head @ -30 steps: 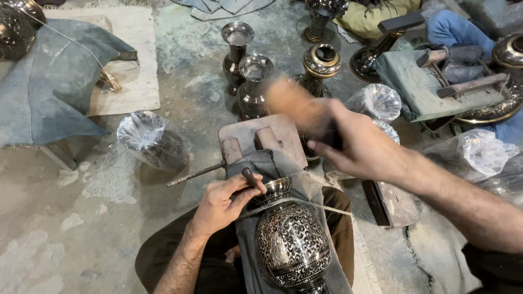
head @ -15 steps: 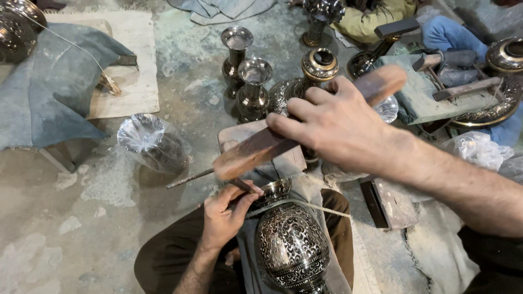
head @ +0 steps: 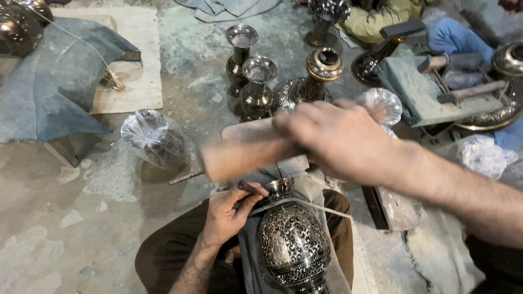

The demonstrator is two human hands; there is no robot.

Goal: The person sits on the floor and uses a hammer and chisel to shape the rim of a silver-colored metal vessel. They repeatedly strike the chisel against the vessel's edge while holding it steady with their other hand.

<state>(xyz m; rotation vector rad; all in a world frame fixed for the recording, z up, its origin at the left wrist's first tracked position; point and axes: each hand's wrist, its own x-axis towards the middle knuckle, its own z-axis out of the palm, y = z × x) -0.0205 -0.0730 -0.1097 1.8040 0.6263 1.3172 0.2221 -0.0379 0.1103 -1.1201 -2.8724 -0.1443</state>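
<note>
Your left hand (head: 229, 215) pinches a chisel (head: 249, 188) against the engraved vase (head: 294, 245) lying across your lap. Your right hand (head: 340, 139) is closed around a blurred wooden mallet (head: 245, 155) above it.
</note>
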